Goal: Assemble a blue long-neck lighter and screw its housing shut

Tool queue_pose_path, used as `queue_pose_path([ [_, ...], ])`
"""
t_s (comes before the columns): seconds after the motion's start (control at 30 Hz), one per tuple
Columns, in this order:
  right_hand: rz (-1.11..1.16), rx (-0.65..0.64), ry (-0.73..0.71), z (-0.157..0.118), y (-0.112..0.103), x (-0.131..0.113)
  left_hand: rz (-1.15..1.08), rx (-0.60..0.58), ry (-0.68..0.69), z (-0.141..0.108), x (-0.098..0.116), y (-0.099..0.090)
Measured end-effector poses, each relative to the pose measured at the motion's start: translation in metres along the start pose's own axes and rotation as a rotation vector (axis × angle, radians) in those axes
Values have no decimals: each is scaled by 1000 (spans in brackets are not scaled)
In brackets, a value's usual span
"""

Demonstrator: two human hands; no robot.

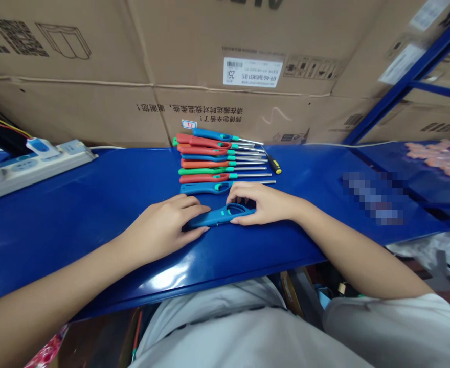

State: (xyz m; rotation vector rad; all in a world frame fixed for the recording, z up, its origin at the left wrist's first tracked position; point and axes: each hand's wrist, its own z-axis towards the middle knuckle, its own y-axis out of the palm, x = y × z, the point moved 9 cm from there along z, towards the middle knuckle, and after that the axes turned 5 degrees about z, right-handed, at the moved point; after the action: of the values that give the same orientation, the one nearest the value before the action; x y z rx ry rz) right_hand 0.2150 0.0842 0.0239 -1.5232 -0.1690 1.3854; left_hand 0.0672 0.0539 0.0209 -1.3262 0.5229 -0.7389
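A blue long-nozzle lighter (219, 215) lies flat on the blue shelf (94, 204) in front of me. My left hand (167, 225) rests over its handle end, and my right hand (261, 202) covers its nozzle end; both hands grip it. Just behind it several more lighters lie side by side in a row (213, 163), with red, blue and green handles and metal nozzles pointing right.
A small screwdriver with a yellow-and-black handle (274, 164) lies right of the row. A white power strip (29, 163) sits at the far left. Cardboard boxes (228, 61) wall the back. Pink pieces (443, 156) lie on the shelf at far right.
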Motion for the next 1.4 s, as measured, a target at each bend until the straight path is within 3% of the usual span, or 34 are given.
queue_pose_path([
  [0.4, -94, 17, -32, 0, -1, -6, -2, 1, -45, -2, -3, -12],
  [0.67, -168, -12, -27, 2, 4, -7, -7, -71, -50, -2, -3, -4],
  [1.07, -172, -32, 41, 1, 9, 1, -101, -50, -56, 0, -4, 0],
  [1.4, -276, 12, -30, 0, 8, 3, 133, -35, -15, -1, 6, 4],
])
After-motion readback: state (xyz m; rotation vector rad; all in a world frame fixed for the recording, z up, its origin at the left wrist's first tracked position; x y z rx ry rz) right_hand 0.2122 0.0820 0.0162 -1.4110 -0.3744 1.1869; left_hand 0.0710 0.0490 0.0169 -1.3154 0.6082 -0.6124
